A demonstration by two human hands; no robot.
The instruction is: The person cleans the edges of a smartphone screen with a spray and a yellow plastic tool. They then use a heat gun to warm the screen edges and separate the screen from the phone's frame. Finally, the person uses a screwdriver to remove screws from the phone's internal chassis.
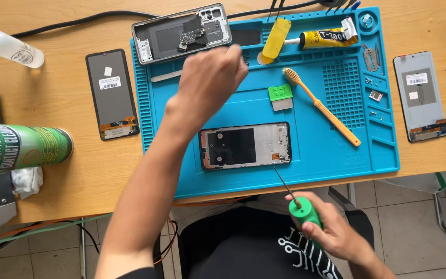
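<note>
Reaching across the blue mat (316,155), the left hand (210,77) has its fingers bunched near the lower edge of the opened phone (181,33) at the mat's top-left corner; whether they pinch anything, I cannot tell, since the fingertips are blurred. That phone lies face down with its back off, a circuit board and camera block showing.

At the near edge of the table (68,103), over the lap, the right hand (336,232) is clenched around the green handle of a screwdriver (298,204). Its thin dark shaft angles up and left, with the tip just over the mat's front edge, near the bottom right corner of the phone frame (245,145). The frame lies flat in the middle of the mat, empty, with a dark rectangle inside.

On the mat's right half lie an orange toothbrush (321,106) on a slant, a small green scraper (281,96) beside its head, a yellow pry tool (276,37) and a glue tube (326,37) along the top.

Off the mat, 2 screens lie face down on the table: 1 screen (112,93) to the left, another screen (420,95) to the right. A green spray can (21,147) lies on its side at the far left, with a clear bottle (9,47) above it.
</note>
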